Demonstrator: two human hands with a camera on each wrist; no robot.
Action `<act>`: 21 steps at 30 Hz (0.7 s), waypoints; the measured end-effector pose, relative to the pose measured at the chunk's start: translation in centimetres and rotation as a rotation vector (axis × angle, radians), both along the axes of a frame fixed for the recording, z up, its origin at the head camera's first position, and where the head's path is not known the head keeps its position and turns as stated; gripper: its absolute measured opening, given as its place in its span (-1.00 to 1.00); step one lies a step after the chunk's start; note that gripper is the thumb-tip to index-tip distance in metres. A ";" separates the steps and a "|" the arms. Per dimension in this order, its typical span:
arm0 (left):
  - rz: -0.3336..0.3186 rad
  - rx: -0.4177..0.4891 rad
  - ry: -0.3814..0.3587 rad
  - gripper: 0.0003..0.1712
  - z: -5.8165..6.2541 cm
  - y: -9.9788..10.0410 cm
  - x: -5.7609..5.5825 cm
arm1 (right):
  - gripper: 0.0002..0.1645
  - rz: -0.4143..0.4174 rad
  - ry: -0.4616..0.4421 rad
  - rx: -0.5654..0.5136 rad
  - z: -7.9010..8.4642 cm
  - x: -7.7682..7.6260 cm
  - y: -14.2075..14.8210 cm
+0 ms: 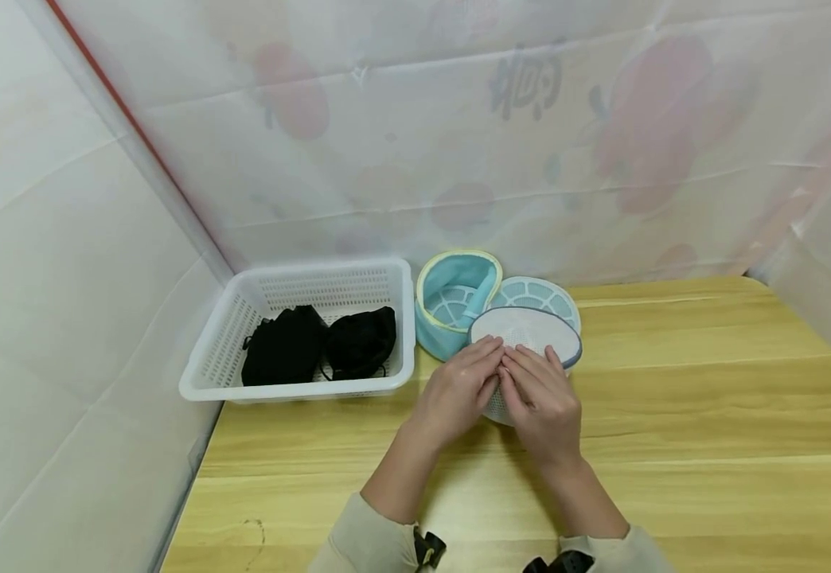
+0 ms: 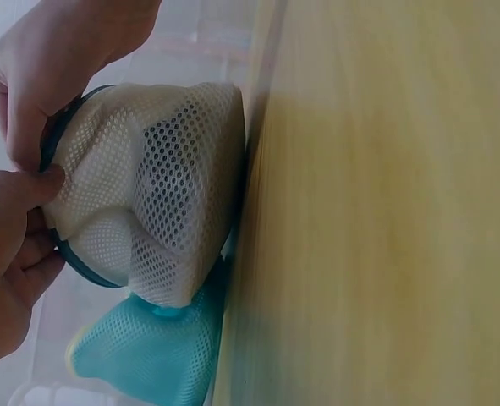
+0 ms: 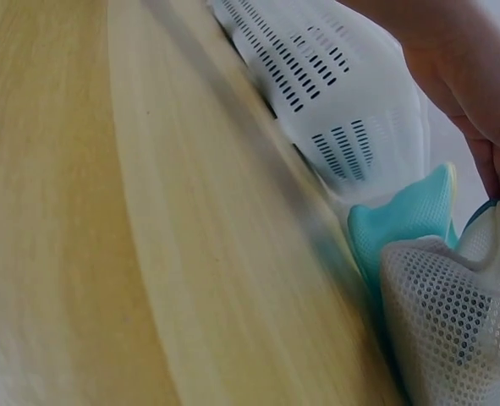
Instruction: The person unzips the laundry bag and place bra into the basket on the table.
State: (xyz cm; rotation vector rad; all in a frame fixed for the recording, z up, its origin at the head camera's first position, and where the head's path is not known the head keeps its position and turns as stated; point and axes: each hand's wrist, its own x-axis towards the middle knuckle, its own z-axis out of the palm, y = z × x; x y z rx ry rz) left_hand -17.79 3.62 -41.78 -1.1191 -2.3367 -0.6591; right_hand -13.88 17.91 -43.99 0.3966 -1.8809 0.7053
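Note:
A white mesh laundry bag (image 2: 178, 182) with a dark blue rim stands on the table, its round top (image 1: 530, 330) tilted up. My left hand (image 1: 458, 387) pinches the near side of the rim, thumb on the mesh and fingers along the edge in the left wrist view. Right beside it, my right hand (image 1: 546, 406) pinches the same rim, the fingertips of both hands meeting. Behind and to the left is a teal mesh laundry bag (image 1: 435, 338) with yellow trim, its top open. Its light-blue ribbed lid (image 1: 540, 294) lies behind the white bag, partly covered.
A white perforated plastic basket (image 1: 204, 370) stands left of the bags, with black cloth bundles (image 1: 282, 346) inside. The wooden table (image 1: 709, 414) meets a printed plastic sheet (image 1: 415, 159) at the back, with another sheet along the left side.

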 end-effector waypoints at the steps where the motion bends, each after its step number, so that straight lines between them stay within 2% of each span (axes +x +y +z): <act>1: 0.001 -0.003 0.005 -0.59 0.0 0.0 0.0 | -0.74 0.001 0.007 0.000 0.0 0.0 0.0; 8: 0.020 0.025 0.031 -0.66 0.0 0.1 -0.1 | -0.77 0.004 0.041 -0.008 -0.1 -0.2 0.0; 14: 0.023 0.091 0.017 -0.69 -0.1 0.2 -0.2 | -0.76 -0.001 0.058 -0.032 -0.1 -0.2 -0.1; 21: 0.040 0.109 -0.006 -0.71 -0.2 0.1 -0.3 | -0.78 -0.011 0.057 -0.048 0.0 -0.2 -0.1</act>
